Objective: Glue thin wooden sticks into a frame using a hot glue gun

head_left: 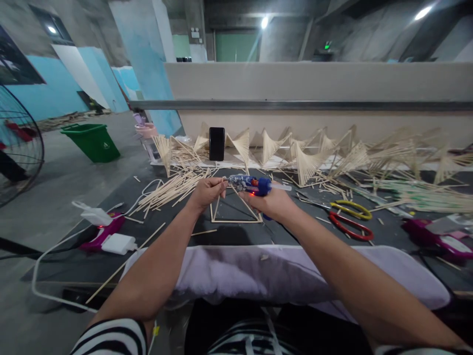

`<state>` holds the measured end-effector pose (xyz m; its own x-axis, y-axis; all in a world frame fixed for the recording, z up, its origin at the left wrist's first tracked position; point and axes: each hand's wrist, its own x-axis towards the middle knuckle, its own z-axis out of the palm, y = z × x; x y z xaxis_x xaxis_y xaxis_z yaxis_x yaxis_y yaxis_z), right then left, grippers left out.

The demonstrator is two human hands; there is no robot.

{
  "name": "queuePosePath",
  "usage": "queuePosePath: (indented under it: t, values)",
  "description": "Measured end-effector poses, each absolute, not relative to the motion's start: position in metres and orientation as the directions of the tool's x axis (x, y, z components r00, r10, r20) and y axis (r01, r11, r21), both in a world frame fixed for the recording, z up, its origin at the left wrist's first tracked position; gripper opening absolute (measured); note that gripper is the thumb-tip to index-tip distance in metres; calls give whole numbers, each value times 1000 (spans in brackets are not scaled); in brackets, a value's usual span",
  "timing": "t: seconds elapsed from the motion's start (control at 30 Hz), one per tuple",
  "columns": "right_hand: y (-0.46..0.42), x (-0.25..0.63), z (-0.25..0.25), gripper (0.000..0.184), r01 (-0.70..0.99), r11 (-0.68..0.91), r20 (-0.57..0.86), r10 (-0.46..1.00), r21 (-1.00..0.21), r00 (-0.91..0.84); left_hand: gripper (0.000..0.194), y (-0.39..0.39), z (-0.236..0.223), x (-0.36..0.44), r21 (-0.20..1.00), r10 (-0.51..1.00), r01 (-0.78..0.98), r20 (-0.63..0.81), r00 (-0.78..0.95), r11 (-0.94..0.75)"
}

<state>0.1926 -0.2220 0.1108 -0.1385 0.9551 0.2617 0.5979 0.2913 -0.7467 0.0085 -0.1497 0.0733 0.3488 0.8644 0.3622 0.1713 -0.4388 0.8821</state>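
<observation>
My right hand is wrapped round a blue hot glue gun, whose small red light glows and whose clear glue stick juts out at the back. The gun's nozzle points left, at the top of a frame of thin wooden sticks. At that same corner my left hand pinches the frame's stick ends between thumb and fingers. The frame's lower bar rests near the dark tabletop; the nozzle tip and the joint are partly hidden by my left fingers.
Loose sticks lie in a pile behind my left hand. Finished-looking twisted stick shapes and a black phone stand along the back. Scissors lie right; purple power strips with white cables sit left and right. A lilac cloth covers the front edge.
</observation>
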Motion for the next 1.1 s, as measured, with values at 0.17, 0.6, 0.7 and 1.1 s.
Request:
queuePosePath:
  t: [0.17,0.6,0.7,1.1]
  values:
    - [-221,192,107,34,613,259,237,964,-746,-119,36,-149,73,9,882,865,175,361,348,-438]
    - [-222,192,107,32,544,253,228,967,-800,-114,38,-148,73,10,856,831,139,426,359,-499]
    - [-222,191,113,31,508,205,155,978,-837,-139,37,-148,72,9,860,836,136,424,348,-492]
    - [-207,197,114,40,249,137,80,971,-959,-224,30,-147,73,9,897,866,117,367,340,-426]
